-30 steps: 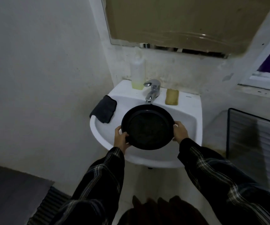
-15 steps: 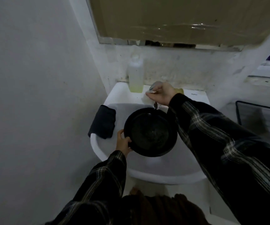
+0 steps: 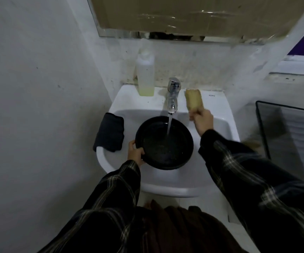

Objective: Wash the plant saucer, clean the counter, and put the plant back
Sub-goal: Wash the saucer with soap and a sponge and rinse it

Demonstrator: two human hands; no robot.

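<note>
Head view of a white wall-mounted sink point(image 3: 220, 125). The black round plant saucer point(image 3: 164, 143) was held over the basin, tilted slightly, directly under the chrome tap point(image 3: 173, 95). A stream of water point(image 3: 169, 126) ran from the spout into the right half of the saucer's inside, where wet specks showed on the dark bottom. The left hand point(image 3: 135, 154) gripped the saucer's left rim, its fingers point(image 3: 132, 144) curled round the edge, the thumb on the inner side. The right hand point(image 3: 202, 121) reached to the rear right ledge of the sink, where its fingers closed on the near end of a yellow sponge point(image 3: 194, 100); whether the sponge lay on the ledge or was lifted could not be told. A translucent bottle point(image 3: 145, 75) with a little yellowish liquid at its bottom stood upright on the rear left ledge, just beside the tap. A folded dark cloth point(image 3: 110, 132) lay draped over the sink's left rim, near the saucer but apart from it. Both arms wore dark plaid sleeves point(image 3: 247, 170). Above the sink hung a mirror point(image 3: 184, 13) covered with brown sheeting. A dark wire rack point(image 3: 284, 128) stood to the right of the sink.
</note>
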